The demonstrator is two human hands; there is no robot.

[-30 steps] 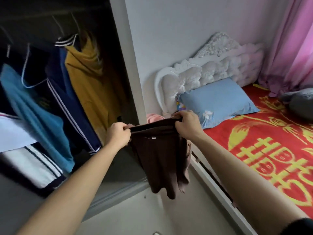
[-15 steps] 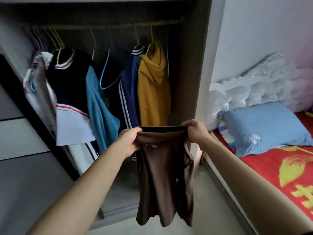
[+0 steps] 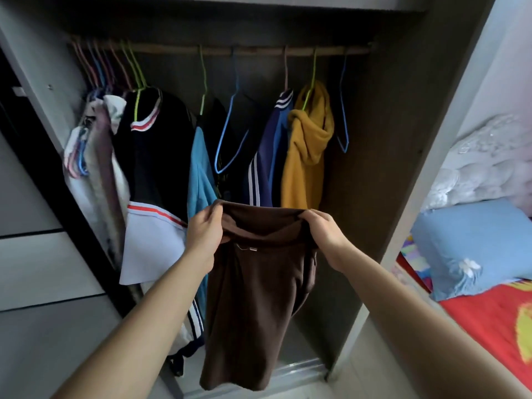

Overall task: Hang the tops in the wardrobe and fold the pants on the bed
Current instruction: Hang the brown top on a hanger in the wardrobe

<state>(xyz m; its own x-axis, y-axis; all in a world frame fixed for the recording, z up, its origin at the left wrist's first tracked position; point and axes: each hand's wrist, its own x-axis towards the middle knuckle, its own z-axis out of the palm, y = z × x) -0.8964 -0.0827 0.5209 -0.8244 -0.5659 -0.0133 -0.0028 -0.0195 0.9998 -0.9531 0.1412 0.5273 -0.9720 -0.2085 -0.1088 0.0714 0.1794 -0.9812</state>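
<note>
Wardrobe (image 3: 397,139) interior fills the view; the bed (image 3: 489,326) with its blue pillow (image 3: 475,243) sits at the right edge. I record the brown garment (image 3: 253,298) hanging in front of the opening, where it screens the lower parts of the clothes behind it. My left hand (image 3: 205,234) grasps one corner of its upper edge, fingers curled round the cloth; my right hand (image 3: 325,234) grasps the other corner likewise. The garment hangs free between them, below the rail (image 3: 247,50) and apart from the bed.

On the rail, left to right: black top (image 3: 155,145), light blue top (image 3: 200,174), bare blue hanger (image 3: 230,139), navy striped top (image 3: 267,168), mustard hooded top (image 3: 305,156).

Against one second ago, the view has turned from the bed to face the wardrobe squarely; both grips are unchanged
</note>
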